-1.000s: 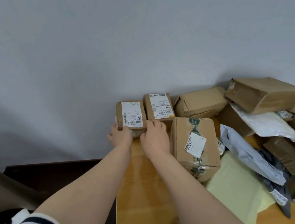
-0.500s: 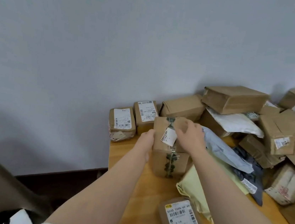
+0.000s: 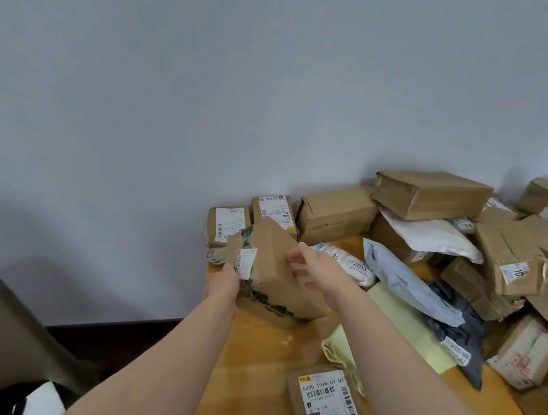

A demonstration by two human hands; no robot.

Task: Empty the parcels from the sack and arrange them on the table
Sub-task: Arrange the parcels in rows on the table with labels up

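— Grey wall at the back, and a wooden surface pushed right up to it. What is on it?
— Lots of parcels. One brown box is near the left edge. It is tipped on a slant, in front of two small boxes by the wall.
— Who has it?
— Both hands. The left hand has its grip closed on the low left side, by a white tag. The right hand has its grip on the right side, fingers bent round the edge.
— Does it touch the surface?
— I cannot tell.
— What else?
— A grey bag and a yellow bag lie to the right, with a heap of boxes behind them. A long box with a label lies close to us.
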